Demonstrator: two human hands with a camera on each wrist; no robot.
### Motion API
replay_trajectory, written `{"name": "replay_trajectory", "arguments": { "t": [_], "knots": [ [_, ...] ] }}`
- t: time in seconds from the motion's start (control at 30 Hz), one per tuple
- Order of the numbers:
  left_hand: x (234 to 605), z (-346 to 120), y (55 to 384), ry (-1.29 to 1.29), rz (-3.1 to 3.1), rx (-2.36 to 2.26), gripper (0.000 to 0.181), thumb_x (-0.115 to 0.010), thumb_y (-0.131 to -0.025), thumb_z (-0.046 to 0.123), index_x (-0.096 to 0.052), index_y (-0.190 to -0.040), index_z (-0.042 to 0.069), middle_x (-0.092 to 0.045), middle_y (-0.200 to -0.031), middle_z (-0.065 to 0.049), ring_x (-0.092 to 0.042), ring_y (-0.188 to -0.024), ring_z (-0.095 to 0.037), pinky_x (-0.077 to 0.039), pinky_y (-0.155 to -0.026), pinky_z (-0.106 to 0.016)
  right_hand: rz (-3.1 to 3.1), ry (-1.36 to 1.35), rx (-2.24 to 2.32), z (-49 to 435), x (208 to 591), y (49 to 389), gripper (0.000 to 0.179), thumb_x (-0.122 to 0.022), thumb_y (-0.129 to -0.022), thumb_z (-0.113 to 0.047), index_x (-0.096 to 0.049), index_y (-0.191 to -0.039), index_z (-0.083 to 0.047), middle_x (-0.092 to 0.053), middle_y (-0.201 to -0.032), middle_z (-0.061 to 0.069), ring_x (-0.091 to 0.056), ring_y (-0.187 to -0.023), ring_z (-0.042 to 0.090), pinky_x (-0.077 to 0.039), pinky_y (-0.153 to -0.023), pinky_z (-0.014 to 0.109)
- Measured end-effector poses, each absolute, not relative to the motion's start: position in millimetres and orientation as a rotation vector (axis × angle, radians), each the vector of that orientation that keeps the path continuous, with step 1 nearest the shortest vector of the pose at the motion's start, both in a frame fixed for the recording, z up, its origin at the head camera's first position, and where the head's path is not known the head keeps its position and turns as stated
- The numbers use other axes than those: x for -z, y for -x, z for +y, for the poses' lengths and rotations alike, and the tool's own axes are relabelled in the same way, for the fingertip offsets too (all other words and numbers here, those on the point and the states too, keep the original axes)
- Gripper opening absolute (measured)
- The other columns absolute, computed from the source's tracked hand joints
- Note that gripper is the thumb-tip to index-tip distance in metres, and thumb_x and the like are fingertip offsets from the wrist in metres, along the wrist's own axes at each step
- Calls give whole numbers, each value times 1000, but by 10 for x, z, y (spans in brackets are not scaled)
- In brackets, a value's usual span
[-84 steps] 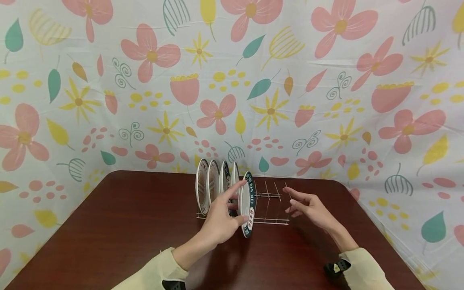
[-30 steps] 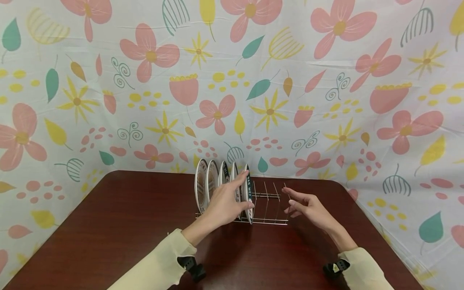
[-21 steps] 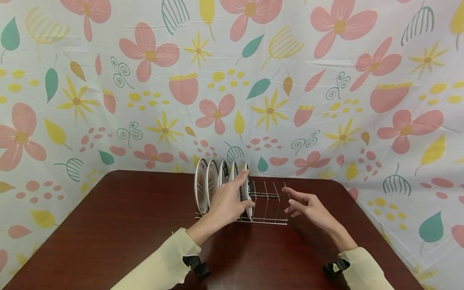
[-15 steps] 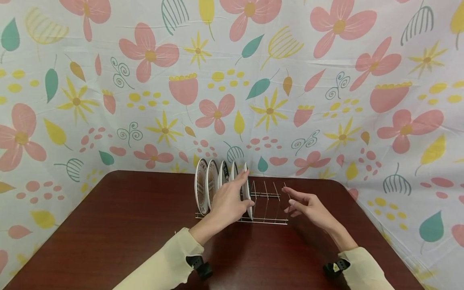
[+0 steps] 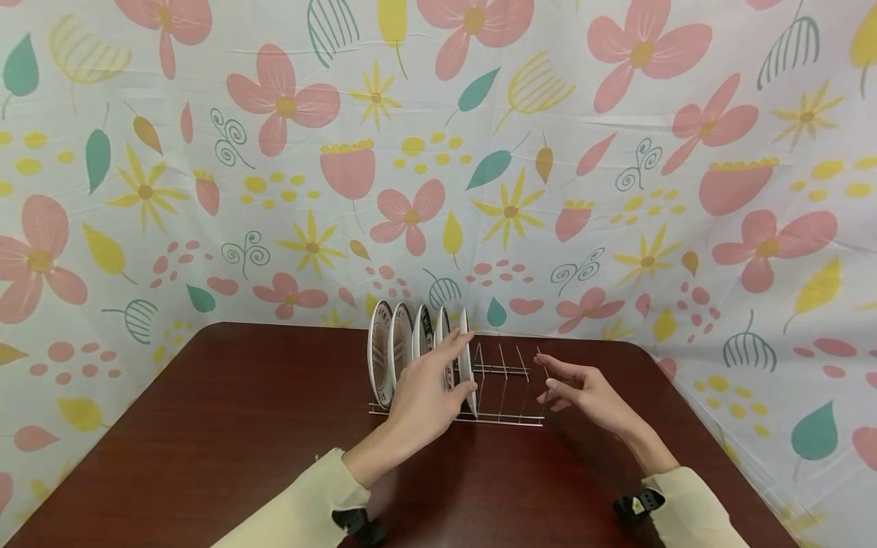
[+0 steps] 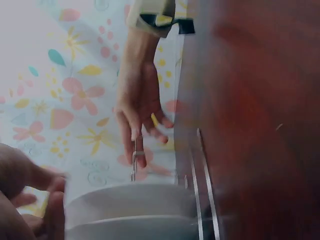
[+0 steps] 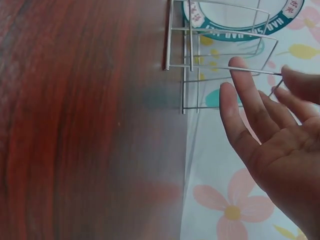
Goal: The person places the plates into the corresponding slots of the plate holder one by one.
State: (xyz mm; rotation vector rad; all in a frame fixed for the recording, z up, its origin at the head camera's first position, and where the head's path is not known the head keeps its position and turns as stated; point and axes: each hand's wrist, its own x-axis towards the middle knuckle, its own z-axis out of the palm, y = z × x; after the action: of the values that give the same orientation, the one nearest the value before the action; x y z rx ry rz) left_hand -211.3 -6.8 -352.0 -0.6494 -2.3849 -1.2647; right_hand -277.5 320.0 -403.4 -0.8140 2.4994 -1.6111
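Several round plates stand on edge in the wire dish rack (image 5: 510, 418), filling its left part. My left hand (image 5: 426, 392) is beside the rightmost plate (image 5: 467, 365), fingers nearly straight and loosely spread, fingertips and thumb right at its rim. In the left wrist view, that hand's fingers (image 6: 56, 212) lie at the edge of the white plates (image 6: 140, 202). My right hand (image 5: 582, 392) pinches the wire at the rack's right end; in the right wrist view its thumb (image 7: 300, 84) meets the end wire loop. A plate with a green lettered rim (image 7: 240, 31) shows beyond the wires.
The rack stands toward the back of a dark reddish-brown table (image 5: 274, 457). Behind it hangs a flower-printed cloth (image 5: 438, 152). Upright wire dividers (image 5: 505, 361) rise between the rightmost plate and my right hand.
My left hand brought the rightmost plate back into a rack slot, and it turned upright, edge-on. Just now that hand has loosened and drawn slightly back. My right hand stays at the rack's end.
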Motion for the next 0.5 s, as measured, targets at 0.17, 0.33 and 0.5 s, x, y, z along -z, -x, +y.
{"name": "replay_trajectory", "arguments": {
  "t": [0.17, 0.33, 0.5],
  "knots": [
    [3553, -342, 1810, 581, -2219, 1667, 30, -76, -97, 7, -77, -126, 16, -78, -105, -7, -59, -45, -12, -54, -42, -33, 2538, 763, 1637, 3223, 4021, 2785, 52, -61, -109, -13, -46, -156, 2, -45, -156, 29, -73, -102, 35, -63, -79, 50],
    [3694, -738, 1590, 446, -2208, 1858, 18, -72, -95, -3, -78, -106, 10, -74, -94, -8, -71, -66, -23, -62, -55, -42, 2589, 617, 1662, 3287, 3990, 2794, 53, -57, -111, -20, -44, -158, 1, -41, -158, 31, -69, -113, 16, -61, -90, 48],
    [3903, -1078, 1632, 300, -2281, 1802, 37, -68, -93, -13, -74, -126, 5, -75, -117, -12, -74, -104, -27, -63, -86, -41, 2577, 520, 1670, 3277, 3950, 2833, 58, -52, -113, -24, -35, -162, 2, -34, -164, 28, -50, -141, 35, -53, -105, 48]
  ]
}}
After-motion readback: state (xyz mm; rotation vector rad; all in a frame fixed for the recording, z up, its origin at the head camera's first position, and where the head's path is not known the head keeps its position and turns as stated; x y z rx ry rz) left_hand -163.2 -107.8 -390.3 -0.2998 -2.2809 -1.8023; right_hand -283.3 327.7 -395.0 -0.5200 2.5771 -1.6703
